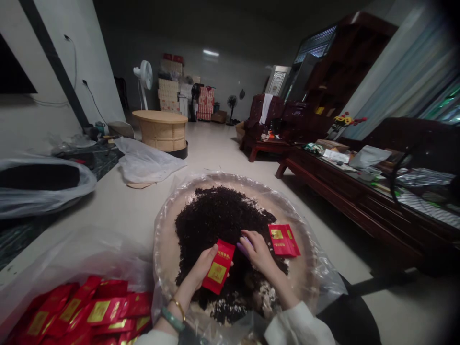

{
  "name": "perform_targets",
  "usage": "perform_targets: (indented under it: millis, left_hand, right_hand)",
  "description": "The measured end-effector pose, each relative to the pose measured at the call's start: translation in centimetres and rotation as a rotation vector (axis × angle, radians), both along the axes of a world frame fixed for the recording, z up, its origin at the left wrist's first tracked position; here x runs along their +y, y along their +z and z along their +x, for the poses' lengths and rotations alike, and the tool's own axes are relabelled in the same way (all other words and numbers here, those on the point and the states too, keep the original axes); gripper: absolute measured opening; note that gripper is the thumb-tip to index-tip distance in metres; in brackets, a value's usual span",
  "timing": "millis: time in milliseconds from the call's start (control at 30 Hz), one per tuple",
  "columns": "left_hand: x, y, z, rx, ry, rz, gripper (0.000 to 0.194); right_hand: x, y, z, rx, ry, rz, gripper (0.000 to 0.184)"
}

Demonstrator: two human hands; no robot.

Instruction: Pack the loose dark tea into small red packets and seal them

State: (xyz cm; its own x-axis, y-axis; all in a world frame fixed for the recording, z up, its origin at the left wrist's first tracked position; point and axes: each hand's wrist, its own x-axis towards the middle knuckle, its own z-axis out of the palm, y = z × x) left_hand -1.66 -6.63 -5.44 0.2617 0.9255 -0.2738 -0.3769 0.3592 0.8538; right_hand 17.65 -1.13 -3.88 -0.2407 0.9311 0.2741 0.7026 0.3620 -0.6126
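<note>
Your left hand [205, 264] is closed on a red packet [219, 266] over the dark leaves [215, 215]; its gold label and gold characters are too small to read. Your right hand [259, 251], fingers curled, grips a purple object [245, 247]. Gold-labelled packets [284, 240] lie right of it, print illegible.

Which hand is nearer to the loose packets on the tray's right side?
Right. The right hand, with a purple tool, is just left of the loose packets; the left hand, holding another packet, is farther left, over the dark leaves.
</note>
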Motion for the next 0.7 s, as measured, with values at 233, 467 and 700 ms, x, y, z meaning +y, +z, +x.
perform_targets:
  millis: [233, 467, 700]
  left_hand:
    - [-0.1, -0.3, 0.1, 0.043, -0.095, 0.011, 0.074]
    - [-0.1, -0.4, 0.0, 0.001, -0.149, -0.049, 0.080]
    - [0.3, -0.6, -0.1, -0.053, -0.118, -0.074, 0.078]
  right_hand:
    - [-0.3, 1.2, -5.5, -0.188, 0.315, 0.122, 0.028]
    - [-0.5, 0.8, -4.9, -0.024, 0.302, 0.045, 0.040]
    - [-0.7, 2.0, -3.3, 0.247, 0.224, -0.298, 0.038]
